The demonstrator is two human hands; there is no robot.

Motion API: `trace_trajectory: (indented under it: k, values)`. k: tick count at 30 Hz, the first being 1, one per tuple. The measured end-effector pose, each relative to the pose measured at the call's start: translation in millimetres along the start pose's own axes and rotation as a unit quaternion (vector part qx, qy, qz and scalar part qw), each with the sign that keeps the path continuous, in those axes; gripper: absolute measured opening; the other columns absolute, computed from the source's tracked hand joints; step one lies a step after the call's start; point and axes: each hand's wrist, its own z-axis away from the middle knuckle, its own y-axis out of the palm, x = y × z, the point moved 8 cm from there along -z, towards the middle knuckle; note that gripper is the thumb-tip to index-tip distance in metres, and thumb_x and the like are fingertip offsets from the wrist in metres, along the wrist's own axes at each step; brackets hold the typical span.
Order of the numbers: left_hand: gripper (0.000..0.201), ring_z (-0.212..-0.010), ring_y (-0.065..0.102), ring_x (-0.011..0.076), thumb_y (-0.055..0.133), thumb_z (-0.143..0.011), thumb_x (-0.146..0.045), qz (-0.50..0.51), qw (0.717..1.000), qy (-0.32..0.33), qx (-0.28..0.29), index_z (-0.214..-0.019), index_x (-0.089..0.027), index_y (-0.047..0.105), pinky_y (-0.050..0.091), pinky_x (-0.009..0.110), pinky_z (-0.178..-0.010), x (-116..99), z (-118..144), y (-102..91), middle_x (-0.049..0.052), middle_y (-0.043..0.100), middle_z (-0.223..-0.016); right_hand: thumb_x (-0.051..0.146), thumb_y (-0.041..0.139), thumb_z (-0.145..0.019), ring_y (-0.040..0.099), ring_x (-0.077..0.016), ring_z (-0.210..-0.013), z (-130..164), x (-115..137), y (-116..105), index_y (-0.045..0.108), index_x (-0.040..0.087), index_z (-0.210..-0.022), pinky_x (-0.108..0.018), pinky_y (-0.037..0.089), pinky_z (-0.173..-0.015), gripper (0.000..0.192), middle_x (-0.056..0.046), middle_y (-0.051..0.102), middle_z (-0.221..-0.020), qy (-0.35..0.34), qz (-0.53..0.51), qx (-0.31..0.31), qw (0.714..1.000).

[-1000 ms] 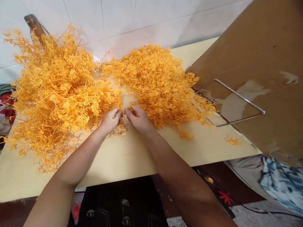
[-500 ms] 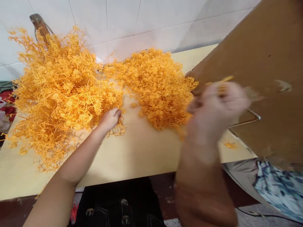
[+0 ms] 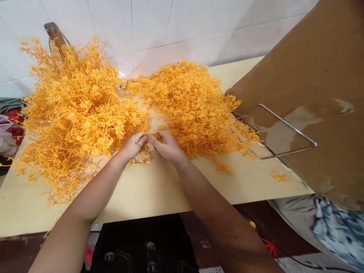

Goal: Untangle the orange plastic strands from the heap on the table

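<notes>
Half a second ago the right hand (image 3: 167, 146) was up at 2 o'clock by the cardboard box (image 3: 321, 87), blurred in motion; it is now back down on the surface (image 3: 159, 189), fingertips meeting those of the left hand (image 3: 132, 146). Both hands pinch a small orange plastic sprig (image 3: 152, 137) between them, the left hand having stayed where it was. The sprig lies in the gap between two heaps: a tall tangled orange pile (image 3: 74, 113) at 10 o'clock of the hands and a flatter orange pile (image 3: 196, 102) at 1 o'clock. A wire handle (image 3: 284, 132) juts from the box at 3 o'clock. White wall tiles (image 3: 176, 26) rise behind the pale yellow surface.
</notes>
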Motion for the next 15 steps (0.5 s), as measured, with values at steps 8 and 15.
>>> trace_trajectory:
  k: [8, 15]
  values:
    - [0.021, -0.058, 0.042, 0.0092, 0.041, -0.081, -0.032, -0.160, 0.986, 0.031, -0.015, -0.067, -0.017, 0.046, 0.031, 0.022, -0.055, -11, -5, -1.8, -0.003, 0.047, -0.061, 0.035, 0.045, -0.078, 0.029, -0.0067, -0.046, 33, 41, 4, 0.033, 0.019, -0.054, -0.023, 0.024, -0.047, 0.031, 0.005, 0.030, -0.048, -0.104, 0.130, 0.029, 0.986]
    - [0.026, -0.057, 0.043, 0.0102, 0.035, -0.084, -0.034, -0.248, 0.967, 0.036, -0.037, -0.065, -0.018, 0.043, 0.030, 0.023, -0.054, -20, -2, -4.6, -0.002, 0.047, -0.060, 0.031, 0.049, -0.079, 0.036, -0.0080, -0.049, 57, 97, -42, 0.043, 0.019, -0.059, -0.023, 0.029, -0.048, 0.024, 0.003, 0.038, -0.053, -0.184, 0.165, -0.013, 0.969]
